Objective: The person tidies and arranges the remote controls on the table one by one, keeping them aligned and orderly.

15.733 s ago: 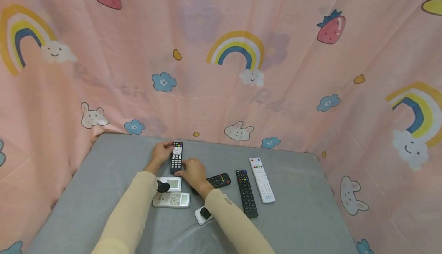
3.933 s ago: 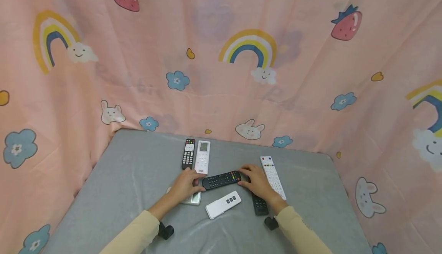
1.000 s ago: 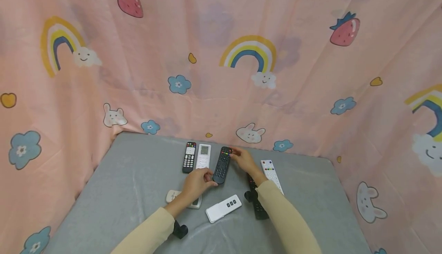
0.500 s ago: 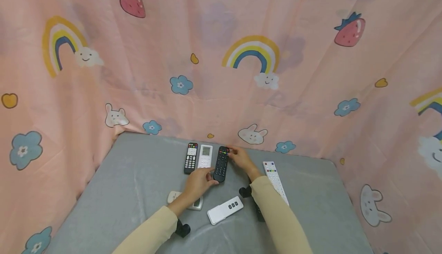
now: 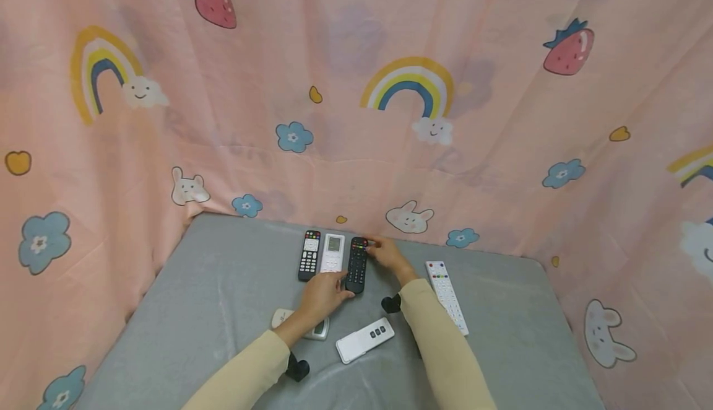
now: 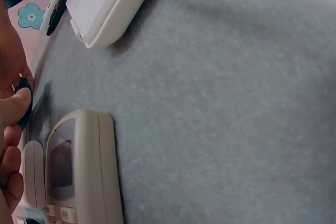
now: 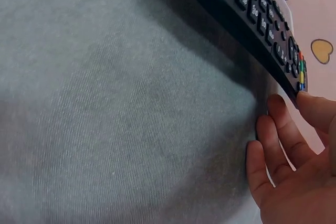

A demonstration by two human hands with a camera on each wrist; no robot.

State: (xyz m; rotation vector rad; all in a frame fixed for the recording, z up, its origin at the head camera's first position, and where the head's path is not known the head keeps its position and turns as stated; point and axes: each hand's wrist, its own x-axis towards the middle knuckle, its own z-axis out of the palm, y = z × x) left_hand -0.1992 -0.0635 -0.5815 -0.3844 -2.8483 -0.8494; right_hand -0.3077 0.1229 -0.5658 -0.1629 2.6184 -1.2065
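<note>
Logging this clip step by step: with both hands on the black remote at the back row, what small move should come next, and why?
Probably let go of the black remote. It already lies beside the white screen remote and the black-and-white remote, parallel, far ends about level. The left hand touches its near end, the right hand its far end. The small white remote lies loose nearby.
</note>
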